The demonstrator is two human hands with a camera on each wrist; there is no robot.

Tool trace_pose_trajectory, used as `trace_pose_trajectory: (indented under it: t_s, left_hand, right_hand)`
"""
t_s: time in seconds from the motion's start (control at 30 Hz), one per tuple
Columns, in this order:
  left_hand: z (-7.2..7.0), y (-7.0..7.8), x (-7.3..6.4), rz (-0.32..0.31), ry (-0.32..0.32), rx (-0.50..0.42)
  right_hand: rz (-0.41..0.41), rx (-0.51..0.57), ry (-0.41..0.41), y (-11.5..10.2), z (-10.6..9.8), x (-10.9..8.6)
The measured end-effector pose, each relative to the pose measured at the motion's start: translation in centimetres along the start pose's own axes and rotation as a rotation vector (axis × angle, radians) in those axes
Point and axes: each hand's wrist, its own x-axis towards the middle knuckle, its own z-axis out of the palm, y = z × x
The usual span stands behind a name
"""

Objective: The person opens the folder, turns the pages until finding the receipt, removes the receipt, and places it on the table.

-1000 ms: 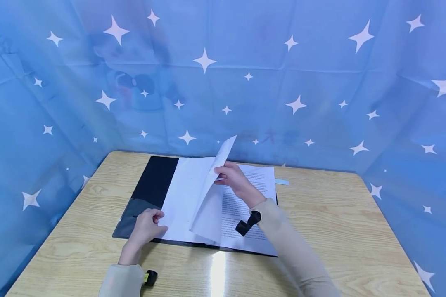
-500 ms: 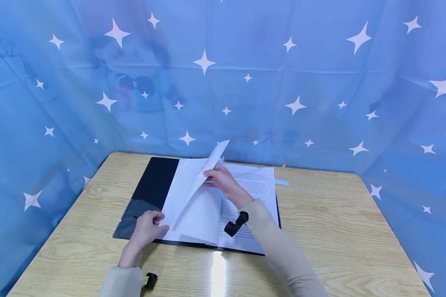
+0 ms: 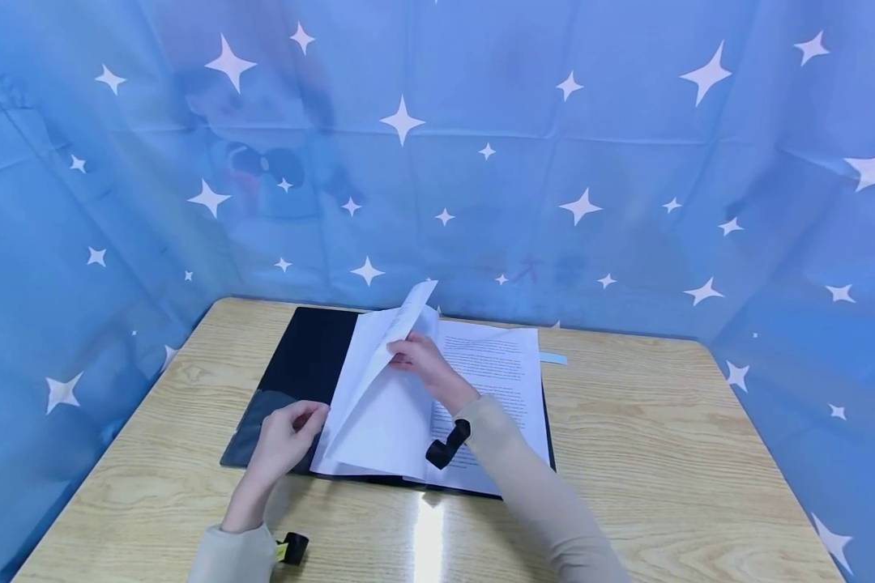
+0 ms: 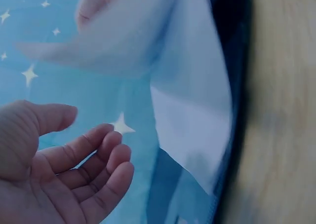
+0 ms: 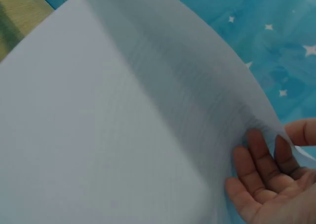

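Observation:
An open black folder (image 3: 313, 348) lies on the table with white pages in it. A printed page (image 3: 481, 364) faces up on its right side. My right hand (image 3: 423, 364) pinches a raised sheet of paper (image 3: 368, 376) near its edge, thumb on one side and fingers on the other; the sheet bends up over the left side. In the right wrist view the same sheet (image 5: 123, 120) fills much of the frame beside the fingers. My left hand (image 3: 284, 437) is by the left edge of the pages; the left wrist view shows its fingers loosely bent and holding nothing.
A pale blue tab (image 3: 553, 358) sticks out past the folder's right side. The wooden table (image 3: 663, 437) extends to both sides. A blue curtain (image 3: 496, 210) with white stars hangs right behind the table's back edge.
My right hand has moved left with the sheet, carrying it further over the left side. My left hand has lifted slightly from the page edge.

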Motion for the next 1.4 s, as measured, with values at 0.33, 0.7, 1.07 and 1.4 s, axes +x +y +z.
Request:
trace_pose_trajectory:
  t_s: [0.33, 0.7, 1.07, 1.4]
  left_hand:
    - [0.7, 2.1, -0.4, 0.091, 0.029, -0.023]
    - [0.9, 2.0, -0.3, 0.169, 0.126, 0.066]
    - [1.1, 1.5, -0.2, 0.143, 0.125, 0.11]
    - [1.0, 0.7, -0.2, 0.098, 0.126, 0.135]
  right_hand:
    - [0.031, -0.023, 0.005, 0.9, 1.1, 0.6]
    - [0.054, -0.035, 0.026, 1.2, 1.6, 0.6]
    - [0.049, -0.086, -0.065, 1.1, 1.3, 0.1]
    - [0.021, -0.075, -0.117, 1.7, 0.1, 0.1]
